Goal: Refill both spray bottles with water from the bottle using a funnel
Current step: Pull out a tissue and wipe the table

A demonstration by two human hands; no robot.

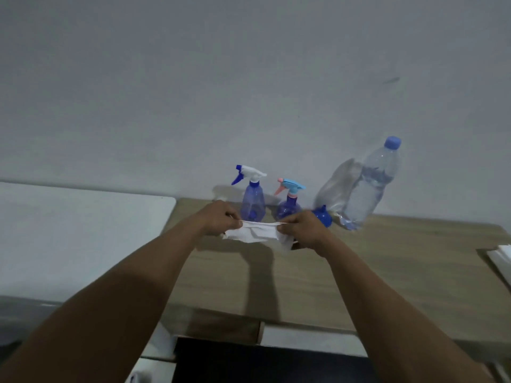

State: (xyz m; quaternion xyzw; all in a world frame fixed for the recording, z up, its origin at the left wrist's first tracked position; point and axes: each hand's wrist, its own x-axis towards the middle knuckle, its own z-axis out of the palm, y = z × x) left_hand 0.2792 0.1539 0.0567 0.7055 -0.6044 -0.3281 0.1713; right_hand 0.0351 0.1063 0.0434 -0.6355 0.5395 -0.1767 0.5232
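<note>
Both hands pinch one white tissue (pixel 257 234) just in front of the two spray bottles.

Our left hand (pixel 218 220) and right hand (pixel 302 230) each have fingers curled on an upper corner of the thin, crumpled sheet, which is pulled taut along its top edge and sagging below. Just beyond the left hand stands the translucent blue spray bottle with the white-and-blue trigger (pixel 253 204). Beyond the right hand stands the rounder spray bottle with the cyan-and-pink trigger (pixel 289 208). A blue plastic funnel (pixel 323 216) sits just past the right hand's outer side. The clear ribbed water bottle (pixel 367 189), blue-capped, stands further out to the right on the matte wood-grain desk (pixel 387 272).
</note>
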